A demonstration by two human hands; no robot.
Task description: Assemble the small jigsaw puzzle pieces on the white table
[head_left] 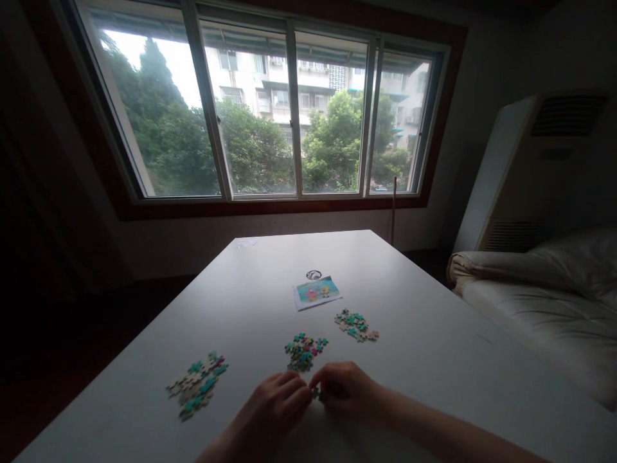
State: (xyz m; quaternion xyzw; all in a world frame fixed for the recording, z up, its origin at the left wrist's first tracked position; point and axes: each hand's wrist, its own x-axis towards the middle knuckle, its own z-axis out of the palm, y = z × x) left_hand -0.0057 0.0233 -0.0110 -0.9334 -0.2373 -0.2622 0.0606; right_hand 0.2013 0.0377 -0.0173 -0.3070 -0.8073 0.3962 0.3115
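Observation:
Both my hands rest on the white table (434, 360) near its front edge, fingertips meeting. My left hand (274, 405) has its fingers curled and pinched. My right hand (343, 389) is also pinched, and a small teal puzzle piece (315, 393) shows between the two hands. Just beyond my fingers lies a heap of colourful puzzle pieces (304, 350). A second heap (357, 325) lies further right. A third, paler heap (198, 384) lies to the left.
A small reference picture (317, 292) lies mid-table with a small dark round object (313, 275) behind it. A cream sofa (540, 302) stands to the right, a tall white air conditioner (535, 173) behind it. A wide window (270, 109) fills the far wall.

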